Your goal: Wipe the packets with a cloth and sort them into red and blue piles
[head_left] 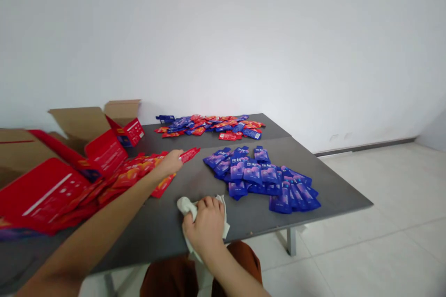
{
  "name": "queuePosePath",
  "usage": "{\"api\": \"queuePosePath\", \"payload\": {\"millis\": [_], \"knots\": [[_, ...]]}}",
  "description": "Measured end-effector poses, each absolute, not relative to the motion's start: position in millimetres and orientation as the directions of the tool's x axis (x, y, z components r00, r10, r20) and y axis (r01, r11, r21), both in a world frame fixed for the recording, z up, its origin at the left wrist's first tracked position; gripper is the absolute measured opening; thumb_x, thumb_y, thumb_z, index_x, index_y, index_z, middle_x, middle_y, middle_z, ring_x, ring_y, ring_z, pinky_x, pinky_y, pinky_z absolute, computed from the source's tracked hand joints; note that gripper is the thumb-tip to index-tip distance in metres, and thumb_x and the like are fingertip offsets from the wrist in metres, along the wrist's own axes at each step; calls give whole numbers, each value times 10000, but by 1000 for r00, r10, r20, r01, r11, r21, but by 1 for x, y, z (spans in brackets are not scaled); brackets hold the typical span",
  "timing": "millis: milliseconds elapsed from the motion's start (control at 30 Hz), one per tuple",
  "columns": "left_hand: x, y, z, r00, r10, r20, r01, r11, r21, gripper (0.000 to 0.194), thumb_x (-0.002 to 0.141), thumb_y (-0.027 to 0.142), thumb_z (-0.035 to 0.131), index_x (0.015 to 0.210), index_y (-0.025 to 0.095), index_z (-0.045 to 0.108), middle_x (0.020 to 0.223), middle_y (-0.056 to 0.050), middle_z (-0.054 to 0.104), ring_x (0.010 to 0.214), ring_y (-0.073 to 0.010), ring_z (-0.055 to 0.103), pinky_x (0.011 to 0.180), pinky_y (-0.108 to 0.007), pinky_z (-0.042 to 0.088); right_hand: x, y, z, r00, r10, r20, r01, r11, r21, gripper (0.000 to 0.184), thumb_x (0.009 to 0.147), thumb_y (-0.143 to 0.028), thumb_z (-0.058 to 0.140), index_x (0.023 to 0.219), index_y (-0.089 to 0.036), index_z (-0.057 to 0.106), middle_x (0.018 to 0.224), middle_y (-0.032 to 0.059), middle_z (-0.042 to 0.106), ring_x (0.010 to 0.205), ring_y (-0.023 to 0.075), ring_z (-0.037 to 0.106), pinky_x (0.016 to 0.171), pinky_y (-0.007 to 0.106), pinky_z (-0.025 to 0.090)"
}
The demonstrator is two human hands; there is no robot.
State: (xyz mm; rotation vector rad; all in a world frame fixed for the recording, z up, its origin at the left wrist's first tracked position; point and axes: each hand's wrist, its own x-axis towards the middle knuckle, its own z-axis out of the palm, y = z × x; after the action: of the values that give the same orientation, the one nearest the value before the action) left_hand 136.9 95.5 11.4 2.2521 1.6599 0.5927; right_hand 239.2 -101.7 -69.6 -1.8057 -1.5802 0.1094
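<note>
My left hand (170, 162) reaches out over the table with its fingers closed on the end of a red pouch (190, 154). Beneath and left of that arm lies a pile of red and orange pouches (130, 174). Nearer the front edge, my right hand (208, 223) is closed on a white cloth (186, 205), pressed against the tabletop; part of the cloth hangs over the edge. To the right of both hands, blue-purple pouches (251, 171) lie in overlapping rows.
Open red cardboard boxes (45, 190) stand along the left, their flaps up. A mixed heap of red and blue pouches (209, 124) lies at the back of the grey table (331, 195). Behind it rises a white wall (278, 46).
</note>
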Motion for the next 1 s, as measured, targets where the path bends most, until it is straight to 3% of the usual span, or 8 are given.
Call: {"api": "queuePosePath", "payload": {"millis": [100,200,300,433,667,767,900,1000], "knots": [[105,26,0,215,952,219,947,-258,193,445,805,122,456,1236,116,565,962,-135,709,951,-230,654,801,-289,459,238,-107,-68,248,881,402,855,-4,-518,183,824,-296,511,846,-178,650,902,100,630,930,271,519,900,419,319],[86,-35,-18,130,943,307,983,-163,83,430,924,282,361,1287,157,554,939,-153,716,870,-266,674,774,-350,480,241,-111,-67,268,864,426,846,1,-533,206,872,-250,438,825,-175,624,878,94,646,908,247,543,893,382,318],[71,-71,-40,176,896,407,967,-236,100,397,932,409,383,1157,224,652,1053,-116,712,979,-255,656,904,-366,469,249,-110,-61,335,829,448,785,18,-620,275,907,-218,351,877,-160,618,866,91,659,865,226,574,855,341,344],[55,-88,-69,323,854,407,907,-402,123,370,945,263,345,1115,215,671,1190,-56,671,1095,-191,619,1090,-356,357,256,-101,-39,401,789,466,696,69,-715,420,972,-263,222,1125,-124,588,1058,128,664,990,223,594,872,316,372],[61,-97,-68,484,873,56,868,-487,92,413,904,144,361,1237,174,604,1324,-149,562,1231,-215,532,986,-340,465,209,-94,-46,8,949,316,880,143,-453,467,994,-373,273,1316,-139,517,1372,166,504,1320,286,388,1090,576,86],[64,-107,-55,499,867,5,867,-499,7,443,889,129,354,1268,157,582,1265,-200,595,1156,-258,584,872,-357,521,194,-94,-58,-190,934,303,907,285,-310,525,980,-467,312,1354,-145,490,1414,155,458,1359,282,331,1103,579,-15],[62,-120,-47,580,814,18,814,-581,24,414,929,272,334,1180,165,646,1109,-182,670,1113,-281,593,901,-397,498,197,-101,-57,-361,890,279,841,440,-315,566,973,-529,296,1370,-172,483,1381,117,505,1342,242,372,1135,500,7],[61,-123,-47,610,791,34,789,-611,66,432,913,276,354,1253,182,604,1188,-171,643,1153,-289,566,962,-426,460,198,-109,-55,-344,902,262,829,423,-367,590,965,-555,290,1367,-171,489,1376,116,510,1328,248,393,1132,495,45]]}}
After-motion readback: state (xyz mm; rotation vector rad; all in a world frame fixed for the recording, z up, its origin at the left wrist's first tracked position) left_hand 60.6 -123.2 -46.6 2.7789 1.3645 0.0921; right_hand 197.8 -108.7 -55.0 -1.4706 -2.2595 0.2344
